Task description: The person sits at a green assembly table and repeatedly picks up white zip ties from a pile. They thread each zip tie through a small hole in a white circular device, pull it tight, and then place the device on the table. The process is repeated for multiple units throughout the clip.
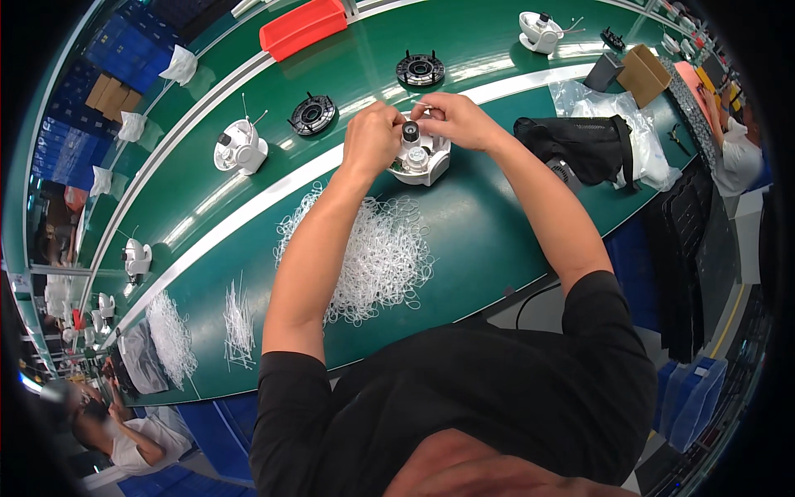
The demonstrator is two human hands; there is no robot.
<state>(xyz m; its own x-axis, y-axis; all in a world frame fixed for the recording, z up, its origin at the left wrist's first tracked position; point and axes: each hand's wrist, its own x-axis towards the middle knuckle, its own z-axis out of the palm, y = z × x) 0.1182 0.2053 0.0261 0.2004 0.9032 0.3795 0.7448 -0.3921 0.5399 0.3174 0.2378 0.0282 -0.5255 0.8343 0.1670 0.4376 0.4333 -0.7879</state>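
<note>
On the near green bench edge stands a white camera-like unit [426,170] with an open housing and a black lens [410,131] on top. My left hand [373,141] is closed at the unit's upper left, fingertips beside the lens. From the other side, my right hand [457,123] pinches by the lens; a thin pale strand shows at its fingers. What either hand holds is too small and hidden to name. A large heap of looped white plastic ties [377,257] lies below the unit, partly behind my left forearm.
Beyond a pale rail, the green conveyor carries black round bases [421,69], similar white units [240,147] and a red tray [303,29]. A black bag [575,149], plastic bags and a cardboard box [648,76] lie right. Straight ties [238,325] lie left. Other people work at both sides.
</note>
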